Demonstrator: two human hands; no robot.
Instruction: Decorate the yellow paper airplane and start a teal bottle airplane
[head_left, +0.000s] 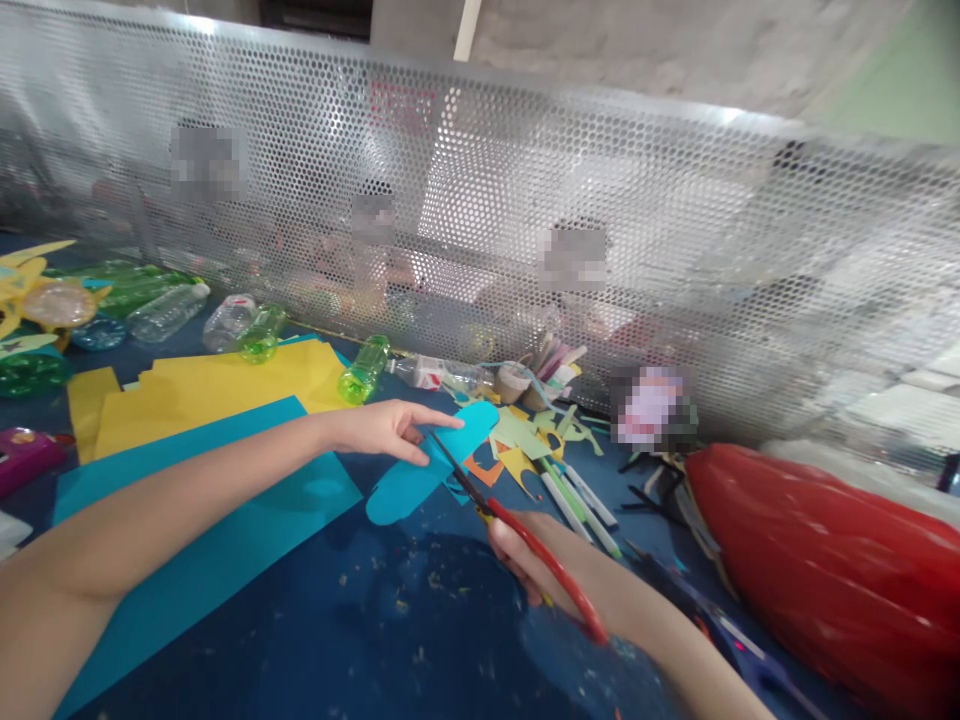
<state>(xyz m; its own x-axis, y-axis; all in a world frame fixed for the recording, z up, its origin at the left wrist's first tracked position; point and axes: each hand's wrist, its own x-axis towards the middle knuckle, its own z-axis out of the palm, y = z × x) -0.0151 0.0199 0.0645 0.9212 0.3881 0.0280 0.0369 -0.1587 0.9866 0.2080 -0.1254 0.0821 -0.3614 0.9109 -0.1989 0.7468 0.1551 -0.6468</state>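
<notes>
My left hand (pixel 386 428) pinches a long rounded cut-out of teal paper (pixel 420 470) and holds it above the dark blue table (pixel 390 620). My right hand (pixel 555 575) grips red-handled scissors (pixel 525 535). Their dark blades point up and left and meet the teal cut-out near its middle edge. A large teal paper sheet (pixel 225 530) lies under my left forearm, with yellow sheets (pixel 225 385) behind it.
Green and clear plastic bottles (pixel 364 370) lie along a perforated metal screen (pixel 480 200), with people seated behind it. Paper scraps (pixel 525 440) and marker pens (pixel 581 500) lie ahead of the scissors. A shiny red object (pixel 825 570) sits at the right.
</notes>
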